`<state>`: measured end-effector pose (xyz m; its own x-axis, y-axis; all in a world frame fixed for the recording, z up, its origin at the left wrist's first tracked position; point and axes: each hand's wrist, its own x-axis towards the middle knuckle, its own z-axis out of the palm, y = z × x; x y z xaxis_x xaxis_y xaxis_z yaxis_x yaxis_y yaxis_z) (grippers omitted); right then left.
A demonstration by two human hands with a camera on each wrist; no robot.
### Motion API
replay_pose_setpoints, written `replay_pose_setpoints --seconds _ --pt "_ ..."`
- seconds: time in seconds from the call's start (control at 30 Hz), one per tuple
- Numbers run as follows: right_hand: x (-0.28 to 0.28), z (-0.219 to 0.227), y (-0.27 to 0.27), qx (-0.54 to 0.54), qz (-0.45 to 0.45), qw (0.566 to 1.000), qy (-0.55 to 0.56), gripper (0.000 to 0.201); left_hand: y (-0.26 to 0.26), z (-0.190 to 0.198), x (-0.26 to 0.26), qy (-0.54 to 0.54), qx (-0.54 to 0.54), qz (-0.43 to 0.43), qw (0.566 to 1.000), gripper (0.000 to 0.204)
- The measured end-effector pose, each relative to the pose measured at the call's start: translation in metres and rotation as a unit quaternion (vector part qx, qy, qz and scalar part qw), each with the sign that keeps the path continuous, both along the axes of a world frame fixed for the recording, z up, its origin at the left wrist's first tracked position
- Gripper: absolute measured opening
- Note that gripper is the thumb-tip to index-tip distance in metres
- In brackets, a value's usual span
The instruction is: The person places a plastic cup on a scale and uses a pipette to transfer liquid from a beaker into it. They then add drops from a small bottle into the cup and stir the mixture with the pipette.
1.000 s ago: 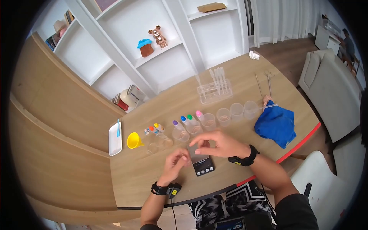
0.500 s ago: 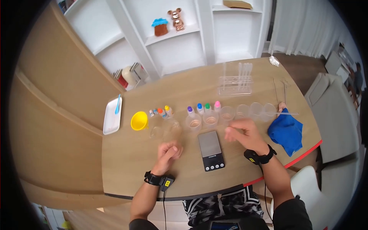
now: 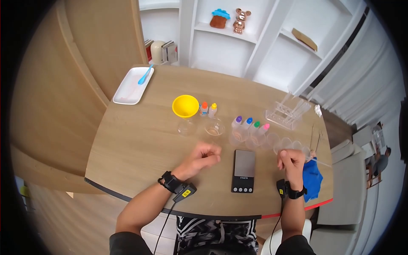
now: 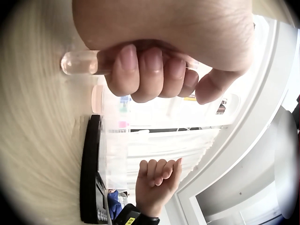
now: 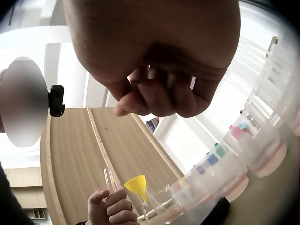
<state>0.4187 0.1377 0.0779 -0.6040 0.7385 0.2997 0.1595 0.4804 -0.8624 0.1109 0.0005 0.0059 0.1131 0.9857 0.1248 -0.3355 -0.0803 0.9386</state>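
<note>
In the head view my left hand (image 3: 199,160) is left of a black digital scale (image 3: 243,172), and my right hand (image 3: 292,163) is to its right. The left wrist view shows my left fingers (image 4: 152,75) curled round a clear tube (image 4: 80,63), its rounded end sticking out of the fist. The tube's other end (image 5: 108,178) rises from that fist in the right wrist view. My right fingers (image 5: 164,96) are curled in, with nothing seen between them. Nothing lies on the scale's plate.
Behind the scale are dropper bottles (image 3: 249,123), clear cups (image 3: 239,136), a yellow funnel (image 3: 185,106) and a clear rack (image 3: 280,117). A white tray (image 3: 123,94) holds a blue spoon (image 3: 145,76) at the left. Blue cloth (image 3: 312,180) lies at the right.
Both hands have moved apart from over the scale, one to each side. The right fingers, spread above the plate before, are now curled. The head view has swung, shifting the whole table.
</note>
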Motion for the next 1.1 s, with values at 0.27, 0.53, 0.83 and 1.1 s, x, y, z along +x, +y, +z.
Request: replay_pose_setpoints --seconds 0.27,0.53,0.83,1.1 --pt "-0.057 0.078 0.014 0.194 0.009 0.968 -0.159 0.012 0.0 0.006 0.002 -0.005 0.031 -0.008 0.999 0.034" --pt "-0.121 0.059 0.071 0.329 0.123 0.883 -0.312 0.022 -0.001 0.008 -0.001 0.009 0.027 -0.018 0.999 0.026" --pt "-0.131 0.039 0.078 0.29 0.138 0.869 -0.377 0.021 0.001 0.005 0.0 -0.001 0.045 -0.019 0.999 0.022" --pt "-0.127 0.046 0.075 0.271 0.104 0.888 -0.356 0.019 0.003 0.004 0.001 -0.029 0.054 -0.028 0.998 0.018"
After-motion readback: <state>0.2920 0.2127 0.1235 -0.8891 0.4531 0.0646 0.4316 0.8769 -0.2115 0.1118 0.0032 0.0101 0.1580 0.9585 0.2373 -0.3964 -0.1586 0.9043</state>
